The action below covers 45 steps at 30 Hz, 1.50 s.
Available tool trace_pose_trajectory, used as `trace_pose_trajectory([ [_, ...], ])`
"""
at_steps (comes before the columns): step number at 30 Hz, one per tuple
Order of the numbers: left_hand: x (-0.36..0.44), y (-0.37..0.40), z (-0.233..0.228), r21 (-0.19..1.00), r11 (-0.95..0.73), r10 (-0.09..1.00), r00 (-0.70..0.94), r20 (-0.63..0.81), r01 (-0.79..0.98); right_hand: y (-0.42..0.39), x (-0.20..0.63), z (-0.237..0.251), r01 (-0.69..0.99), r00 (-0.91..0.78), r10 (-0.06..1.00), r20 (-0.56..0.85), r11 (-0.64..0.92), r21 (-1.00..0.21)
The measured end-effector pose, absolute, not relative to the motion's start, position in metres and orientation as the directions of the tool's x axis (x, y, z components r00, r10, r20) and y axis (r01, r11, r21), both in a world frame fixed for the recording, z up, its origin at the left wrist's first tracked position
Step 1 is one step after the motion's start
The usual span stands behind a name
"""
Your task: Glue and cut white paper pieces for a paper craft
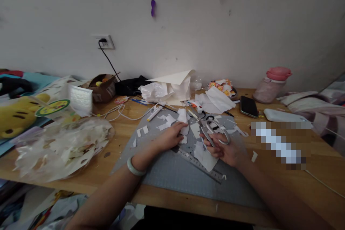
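Note:
My left hand [174,137] rests low over the grey cutting mat [167,172], its curled fingers on a small piece of white paper [183,115] that sticks up beyond them. In my right hand [219,149] is a pair of scissors [201,124] with light grey handles, the blades pointing away and to the left. Under and between the hands lies a metal ruler [201,165], set at a slant. A white paper sheet [206,156] lies partly beneath my right hand. Cut paper scraps [142,131] are scattered over the mat.
A plastic bag of scraps [72,147] and a yellow plush toy [16,116] fill the left. Behind the mat are crumpled paper [167,90] and a glue gun [198,106]. A phone [248,106] and a pink-lidded bottle [272,84] stand at the right. A white cable [121,113] crosses the table.

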<state>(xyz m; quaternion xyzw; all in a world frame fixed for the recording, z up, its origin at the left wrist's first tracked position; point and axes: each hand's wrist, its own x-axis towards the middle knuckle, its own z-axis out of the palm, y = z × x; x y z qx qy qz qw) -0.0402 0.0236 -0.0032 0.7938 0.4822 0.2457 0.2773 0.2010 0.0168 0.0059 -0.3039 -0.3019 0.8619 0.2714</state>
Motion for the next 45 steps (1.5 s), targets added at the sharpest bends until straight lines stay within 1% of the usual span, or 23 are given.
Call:
trace_pose_trajectory([
  [3, -0.041, 0.023, -0.003, 0.637, -0.404, 0.89, 0.443, 0.108, 0.657, 0.018, 0.201, 0.006, -0.284, -0.678, 0.647, -0.349, -0.668, -0.687],
  [6, -0.04, 0.022, -0.003, 0.627, -0.41, 0.892, 0.435, 0.123, 0.663, 0.017, 0.2, 0.008, -0.281, -0.669, 0.653, -0.356, -0.665, -0.692],
  [9, -0.039, 0.022, -0.003, 0.648, -0.4, 0.902, 0.404, 0.153, 0.648, 0.016, 0.2, 0.01, -0.249, -0.648, 0.663, -0.375, -0.649, -0.718],
  [11, -0.04, 0.023, -0.003, 0.694, -0.355, 0.923, 0.355, 0.151, 0.626, 0.016, 0.202, 0.013, -0.194, -0.608, 0.693, -0.387, -0.603, -0.774],
  [12, -0.041, 0.024, -0.002, 0.724, -0.316, 0.938, 0.318, 0.14, 0.613, 0.017, 0.204, 0.014, -0.146, -0.573, 0.721, -0.39, -0.557, -0.817],
  [14, -0.046, 0.028, 0.0, 0.78, -0.216, 0.97, 0.223, 0.101, 0.587, 0.02, 0.209, 0.016, 0.038, -0.46, 0.812, -0.358, -0.385, -0.922],
  [16, -0.055, 0.034, 0.002, 0.807, -0.115, 0.991, 0.128, 0.049, 0.579, 0.023, 0.214, 0.019, 0.248, -0.351, 0.897, -0.267, -0.186, -0.951],
  [18, -0.065, 0.039, 0.005, 0.786, -0.036, 0.998, 0.068, -0.008, 0.618, 0.026, 0.218, 0.021, 0.445, -0.284, 0.944, -0.169, -0.026, -0.895],
  [19, -0.07, 0.042, 0.006, 0.757, -0.035, 0.998, 0.063, -0.008, 0.652, 0.027, 0.219, 0.022, 0.552, -0.26, 0.956, -0.134, 0.033, -0.833],
  [20, -0.075, 0.043, 0.007, 0.713, -0.043, 0.998, 0.055, 0.006, 0.7, 0.027, 0.219, 0.023, 0.655, -0.237, 0.965, -0.114, 0.072, -0.752],
  [22, -0.081, 0.045, 0.008, 0.594, -0.067, 0.997, 0.069, 0.019, 0.801, 0.026, 0.22, 0.024, 0.83, -0.191, 0.979, -0.067, 0.125, -0.544],
  [24, -0.083, 0.044, 0.009, 0.48, -0.082, 0.996, 0.088, 0.009, 0.873, 0.025, 0.22, 0.022, 0.899, -0.172, 0.985, -0.032, 0.143, -0.414],
  [27, -0.077, 0.04, 0.011, 0.371, -0.081, 0.997, 0.08, 0.018, 0.925, 0.026, 0.223, 0.014, 0.911, -0.231, 0.973, 0.012, 0.22, -0.348],
  [30, -0.069, 0.034, 0.016, 0.247, -0.096, 0.987, 0.06, 0.148, 0.964, 0.029, 0.228, 0.001, 0.903, -0.287, 0.957, 0.047, 0.287, -0.321],
  [32, -0.063, 0.03, 0.02, 0.209, -0.19, 0.965, 0.142, 0.222, 0.959, 0.031, 0.229, -0.005, 0.906, -0.298, 0.951, 0.077, 0.307, -0.291],
  [33, -0.06, 0.028, 0.022, 0.209, -0.272, 0.95, 0.227, 0.216, 0.939, 0.031, 0.229, -0.007, 0.908, -0.299, 0.949, 0.099, 0.315, -0.277],
  [35, -0.054, 0.025, 0.024, 0.237, -0.444, 0.896, 0.429, 0.116, 0.864, 0.029, 0.225, -0.006, 0.9, -0.311, 0.934, 0.175, 0.349, -0.262],
  [37, -0.049, 0.022, 0.024, 0.28, -0.516, 0.845, 0.535, 0.011, 0.809, 0.023, 0.218, -0.001, 0.852, -0.381, 0.886, 0.263, 0.447, -0.273],
  [38, -0.047, 0.022, 0.023, 0.301, -0.516, 0.838, 0.545, -0.014, 0.802, 0.019, 0.213, 0.002, 0.799, -0.453, 0.842, 0.292, 0.529, -0.286],
  [40, -0.045, 0.022, 0.02, 0.341, -0.487, 0.849, 0.528, -0.032, 0.804, 0.011, 0.203, 0.006, 0.677, -0.609, 0.739, 0.288, 0.673, -0.296],
  [43, -0.049, 0.026, 0.014, 0.405, -0.444, 0.864, 0.501, -0.04, 0.799, 0.0, 0.191, 0.006, 0.612, -0.701, 0.669, 0.245, 0.742, -0.275],
  [45, -0.054, 0.029, 0.01, 0.451, -0.431, 0.874, 0.486, -0.007, 0.781, -0.004, 0.187, 0.003, 0.591, -0.725, 0.65, 0.228, 0.757, -0.279],
])
